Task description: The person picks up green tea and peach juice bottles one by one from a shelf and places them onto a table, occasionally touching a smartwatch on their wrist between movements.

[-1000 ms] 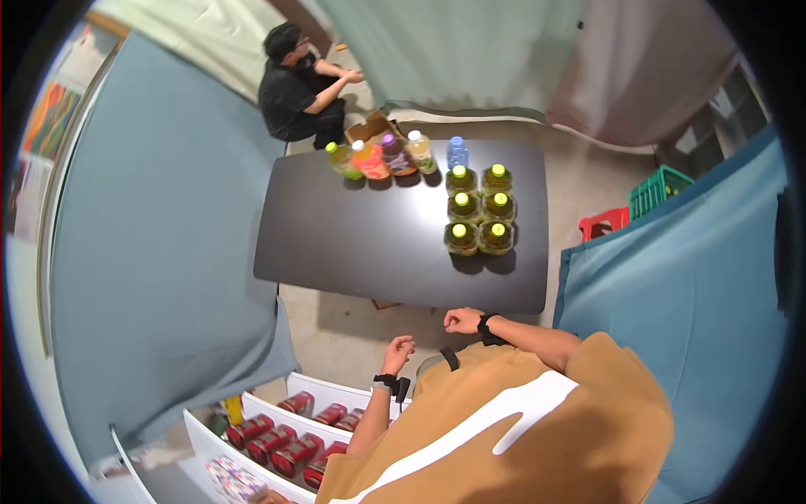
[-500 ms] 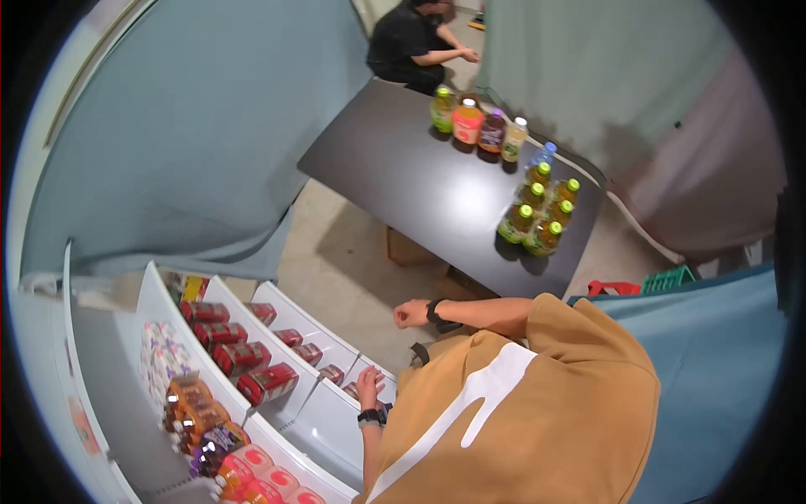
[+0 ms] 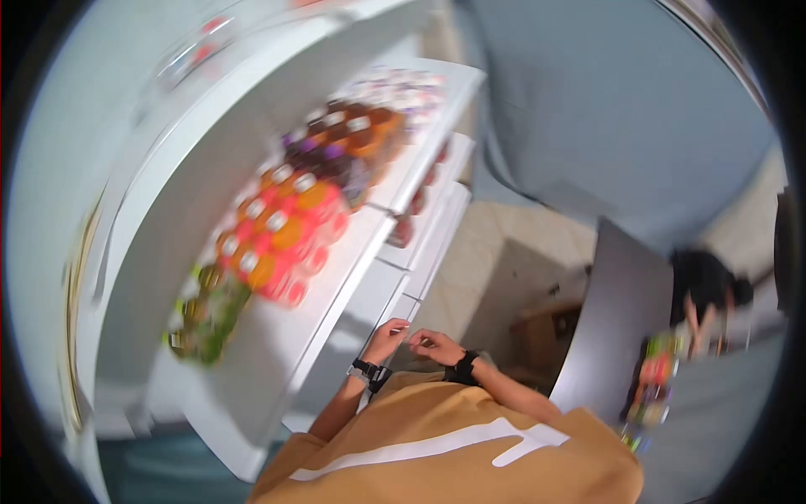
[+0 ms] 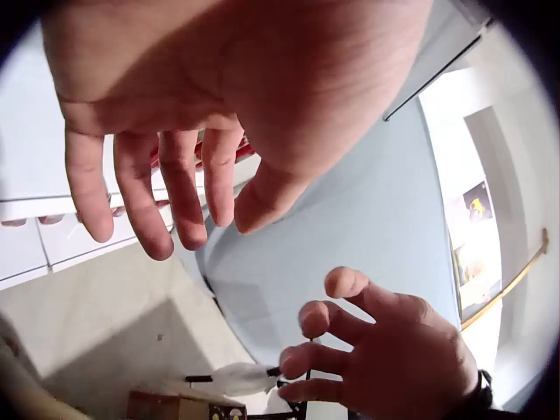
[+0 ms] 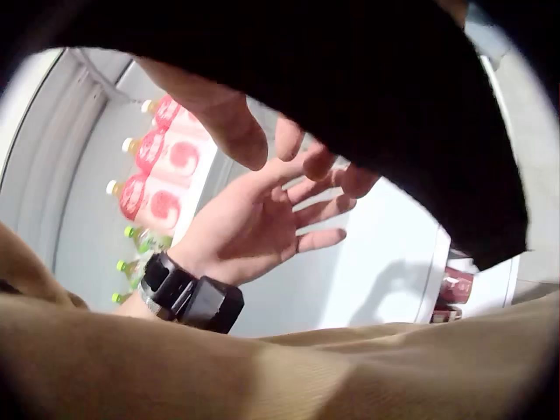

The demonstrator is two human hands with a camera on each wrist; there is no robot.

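Observation:
Both hands hang in front of the body, close together and holding nothing. The left hand (image 3: 387,339) is beside the white shelf unit; the left wrist view shows its fingers spread and relaxed. Just to its right, the right hand (image 3: 438,347) has loosely bent fingers, also seen in the left wrist view (image 4: 394,354). On the upper shelf (image 3: 336,294) stand pink-labelled bottles (image 3: 281,231), green-labelled bottles (image 3: 210,315), dark-capped orange packs (image 3: 357,134) and purple packs (image 3: 323,164). Blur softens the bottles in the head view.
A dark table (image 3: 617,315) stands at the right, with a row of bottles (image 3: 657,370) along its far side. Beyond it sits a person in black (image 3: 703,281). A brown box (image 3: 546,336) lies on the floor under the table. Red packs (image 3: 401,232) lie on a lower shelf.
The head view has swung left from the table to the shelves, so the table now lies at the right. The two hands have come closer together; neither has taken hold of anything.

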